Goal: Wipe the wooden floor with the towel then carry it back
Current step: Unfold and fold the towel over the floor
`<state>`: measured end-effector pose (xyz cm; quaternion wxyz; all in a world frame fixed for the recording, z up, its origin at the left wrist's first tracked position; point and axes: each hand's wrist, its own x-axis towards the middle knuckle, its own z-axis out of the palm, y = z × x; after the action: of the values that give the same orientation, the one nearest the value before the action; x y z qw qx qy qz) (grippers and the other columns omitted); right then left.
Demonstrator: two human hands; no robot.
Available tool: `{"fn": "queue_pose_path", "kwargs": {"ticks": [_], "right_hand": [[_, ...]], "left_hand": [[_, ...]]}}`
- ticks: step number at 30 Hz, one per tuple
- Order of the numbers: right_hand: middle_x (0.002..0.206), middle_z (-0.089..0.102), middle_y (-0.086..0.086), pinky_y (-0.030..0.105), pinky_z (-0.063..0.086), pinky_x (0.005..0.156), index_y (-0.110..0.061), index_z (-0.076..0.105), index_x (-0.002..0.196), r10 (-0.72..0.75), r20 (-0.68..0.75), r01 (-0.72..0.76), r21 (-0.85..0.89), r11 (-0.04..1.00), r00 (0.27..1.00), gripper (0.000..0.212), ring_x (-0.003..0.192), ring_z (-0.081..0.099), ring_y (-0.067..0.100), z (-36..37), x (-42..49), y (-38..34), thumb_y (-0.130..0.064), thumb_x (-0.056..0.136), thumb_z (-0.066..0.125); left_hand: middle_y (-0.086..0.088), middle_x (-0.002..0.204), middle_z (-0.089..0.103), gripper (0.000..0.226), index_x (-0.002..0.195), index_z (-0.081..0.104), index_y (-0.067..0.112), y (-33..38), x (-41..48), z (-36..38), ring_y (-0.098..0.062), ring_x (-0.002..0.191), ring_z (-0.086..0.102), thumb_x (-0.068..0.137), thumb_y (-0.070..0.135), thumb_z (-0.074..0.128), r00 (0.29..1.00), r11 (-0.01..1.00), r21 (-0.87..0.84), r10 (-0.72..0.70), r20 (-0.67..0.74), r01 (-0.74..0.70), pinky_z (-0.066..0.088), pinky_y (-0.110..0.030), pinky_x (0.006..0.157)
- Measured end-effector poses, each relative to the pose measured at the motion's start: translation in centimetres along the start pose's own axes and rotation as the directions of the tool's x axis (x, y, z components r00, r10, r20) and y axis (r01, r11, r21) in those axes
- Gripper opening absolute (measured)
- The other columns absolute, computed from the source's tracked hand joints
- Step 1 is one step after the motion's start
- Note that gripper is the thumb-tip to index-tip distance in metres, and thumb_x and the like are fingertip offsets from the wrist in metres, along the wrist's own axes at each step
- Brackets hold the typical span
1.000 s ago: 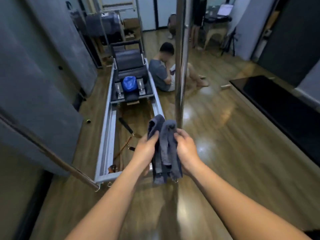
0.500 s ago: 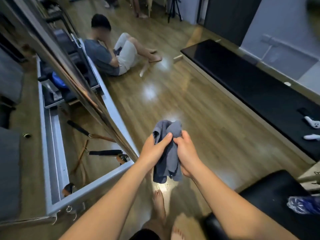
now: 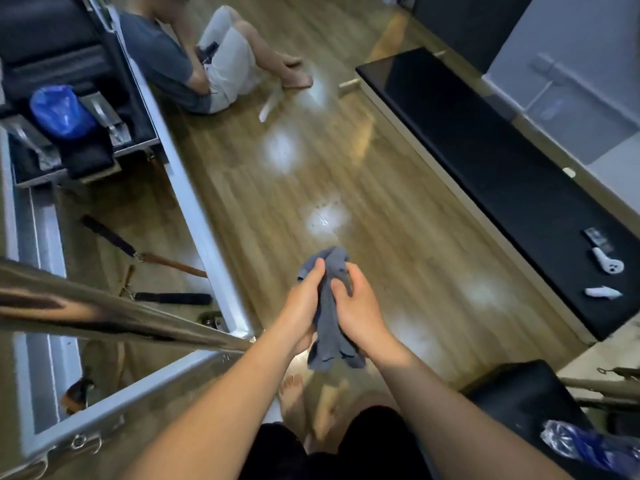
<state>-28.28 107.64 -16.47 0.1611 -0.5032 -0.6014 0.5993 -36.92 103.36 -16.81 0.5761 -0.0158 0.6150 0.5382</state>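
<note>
The fingers (image 3: 354,273) of the right hand (image 3: 360,313) and the thumb of the left hand (image 3: 300,308) are curling round a grey towel (image 3: 327,336), bunching it between both palms at the lower centre of the frame. The cloth is hanging above the wooden floor (image 3: 363,174), over a bare foot (image 3: 290,393). A metal frame (image 3: 194,202) is running along the left, and a black bench (image 3: 485,161) is lying along the right.

Both hands, left (image 3: 300,308) & right (image 3: 356,310), grip towel (image 3: 329,336) above wooden floor (image 3: 346,161).

Black shorts (image 3: 367,445); bare feet (image 3: 291,393)
</note>
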Motion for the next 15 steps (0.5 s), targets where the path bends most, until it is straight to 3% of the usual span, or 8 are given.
{"fn": "queue_pose_path", "kwargs": {"ticks": [2, 5, 7, 9, 11, 13, 15], "right_hand": [[0.13, 0.064, -0.002, 0.036, 0.048, 0.102, -0.025, 0.059, 0.129, -0.048, 0.103, 0.06, -0.119, 0.991, 0.994, 0.033, 0.121, 0.059, 0.015, 0.1, 1.4, -0.6, -0.017, 0.098, 0.049], [0.143, 0.051, -0.004, 0.008, 0.038, 0.098, -0.011, 0.059, 0.133, -0.052, 0.318, 0.097, -0.127, 0.987, 0.947, 0.045, 0.132, 0.048, 0.007, -0.7, 3.8, -1.1, 0.002, 0.092, 0.048], [0.152, 0.041, -0.008, 0.011, 0.037, 0.102, -0.006, 0.058, 0.136, 0.014, 0.389, 0.026, -0.096, 0.995, 0.921, 0.05, 0.139, 0.041, 0.007, -2.7, 6.2, -1.1, 0.008, 0.089, 0.05], [0.155, 0.037, -0.004, 0.022, 0.032, 0.114, -0.002, 0.06, 0.134, 0.073, 0.413, -0.037, -0.096, 0.995, 0.908, 0.047, 0.141, 0.036, 0.008, -5.2, 9.5, -0.8, 0.011, 0.09, 0.051], [0.143, 0.049, 0.005, 0.026, 0.035, 0.114, 0.002, 0.065, 0.125, 0.067, 0.424, -0.035, -0.083, 0.996, 0.903, 0.039, 0.131, 0.046, 0.01, -8.2, 13.3, -0.1, 0.014, 0.091, 0.048], [0.116, 0.064, 0.007, 0.026, 0.047, 0.095, 0.002, 0.067, 0.117, 0.046, 0.411, -0.014, -0.082, 0.997, 0.91, 0.032, 0.106, 0.059, 0.01, -11.3, 17.9, 0.8, 0.013, 0.091, 0.052], [0.091, 0.067, -0.001, 0.018, 0.049, 0.076, -0.005, 0.067, 0.109, 0.064, 0.373, -0.034, -0.087, 0.996, 0.926, 0.025, 0.082, 0.064, 0.001, -14.2, 22.5, 2.1, 0.009, 0.09, 0.059]], "left_hand": [[-0.003, 0.102, 0.073, 0.05, 0.108, 0.068, 0.016, 0.4, 1.5, 1.2, -0.014, 0.087, 0.071, 0.086, 0.061, 0.064, 0.999, 0.986, -0.163, -0.047, -0.017, 0.043, 0.056, -0.026, 0.07], [-0.005, 0.091, 0.073, 0.029, 0.092, 0.069, 0.011, 1.3, 4.4, 2.6, -0.012, 0.075, 0.071, 0.092, 0.04, 0.066, 0.989, 0.93, -0.362, -0.106, -0.106, 0.061, 0.054, -0.022, 0.059], [-0.006, 0.077, 0.073, 0.021, 0.095, 0.068, 0.006, 2.1, 6.8, 3.3, -0.018, 0.069, 0.072, 0.094, 0.027, 0.066, 0.977, 0.937, -0.344, -0.122, -0.173, 0.056, 0.055, -0.026, 0.052], [-0.013, 0.093, 0.073, 0.026, 0.109, 0.065, 0.003, 2.6, 9.0, 4.6, -0.027, 0.084, 0.073, 0.097, 0.025, 0.06, 0.972, 0.919, -0.384, -0.164, -0.169, 0.089, 0.061, -0.037, 0.068], [-0.017, 0.099, 0.074, 0.022, 0.107, 0.069, 0.007, 2.9, 11.3, 6.7, -0.031, 0.091, 0.072, 0.1, 0.021, 0.053, 0.969, 0.904, -0.421, -0.16, -0.19, 0.067, 0.059, -0.043, 0.081], [-0.014, 0.09, 0.076, 0.022, 0.097, 0.074, 0.016, 3.1, 13.8, 8.8, -0.028, 0.086, 0.074, 0.099, 0.014, 0.052, 0.967, 0.904, -0.428, -0.114, -0.226, 0.007, 0.059, -0.04, 0.073], [-0.018, 0.104, 0.074, 0.021, 0.113, 0.068, 0.012, 3.5, 15.8, 10.6, -0.031, 0.097, 0.073, 0.096, 0.013, 0.057, 0.98, 0.907, -0.422, -0.103, -0.173, 0.021, 0.058, -0.04, 0.077]]}}
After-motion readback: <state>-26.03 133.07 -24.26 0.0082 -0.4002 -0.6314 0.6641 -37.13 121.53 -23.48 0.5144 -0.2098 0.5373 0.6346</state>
